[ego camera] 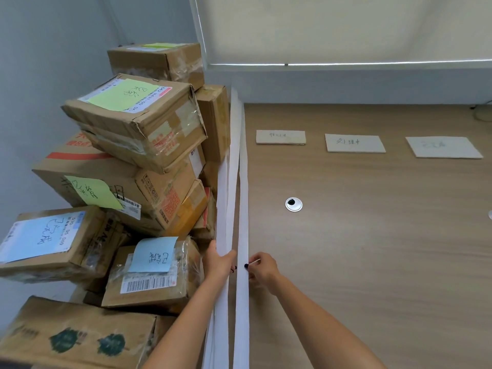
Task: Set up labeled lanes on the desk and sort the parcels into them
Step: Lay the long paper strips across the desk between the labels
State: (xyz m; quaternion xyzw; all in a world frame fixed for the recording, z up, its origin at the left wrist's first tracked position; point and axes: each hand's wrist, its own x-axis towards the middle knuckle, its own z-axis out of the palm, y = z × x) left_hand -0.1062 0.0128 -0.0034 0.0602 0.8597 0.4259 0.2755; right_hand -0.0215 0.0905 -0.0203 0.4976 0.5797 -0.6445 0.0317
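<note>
While the left hand [218, 262] grips a bundle of white strips [225, 198] beside the stacked parcels [127, 166], the right hand [262, 270] pinches one strip [242, 209] along the table [372, 235] edge, three labels [355, 143] ahead.

Two bare forearms come up from the bottom edge, with no sleeve, cuff, watch or bracelet showing on the part in view. The left hand [218, 259] and the right hand [262, 270] wear no gloves and no rings that can be made out. A fingernail on the right hand carries dark polish, navy or black; the blur makes the shade hard to settle. A small dark mark at the left hand's fingertips may be another painted nail. Both wrists are plain.
</note>
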